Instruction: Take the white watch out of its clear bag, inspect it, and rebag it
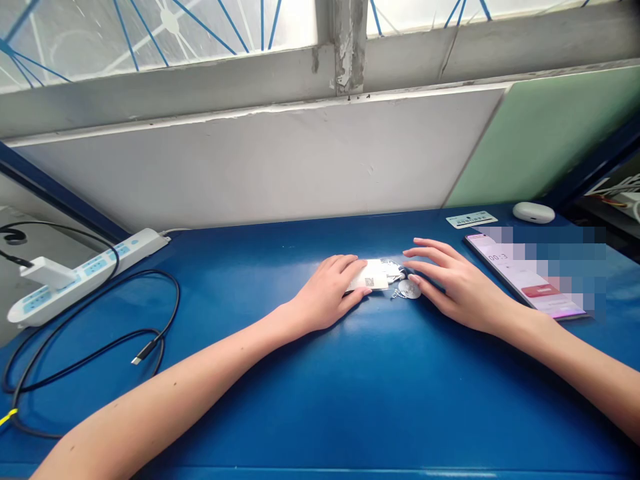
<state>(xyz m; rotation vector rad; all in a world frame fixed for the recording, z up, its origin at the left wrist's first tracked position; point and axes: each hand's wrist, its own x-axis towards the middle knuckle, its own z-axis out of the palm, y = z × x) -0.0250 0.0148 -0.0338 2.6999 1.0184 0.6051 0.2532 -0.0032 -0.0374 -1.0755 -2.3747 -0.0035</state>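
Observation:
On the blue table lies a small flat white box with a square printed code. My left hand grips its left end, thumb on the near edge and fingers over the far one. Small shiny parts show at the box's right end; their kind is hard to make out. A round silvery disc lies just right of the box, with small screw-like pieces beside it. My right hand hovers by the disc, fingers spread, thumb tip at or just over its edge. Nothing shows between those fingers.
A phone, partly blurred out, lies right of my right hand. Behind it are a printed card and a white earbud case. At left, a power strip holds a white plug, and a black cable loops over the table.

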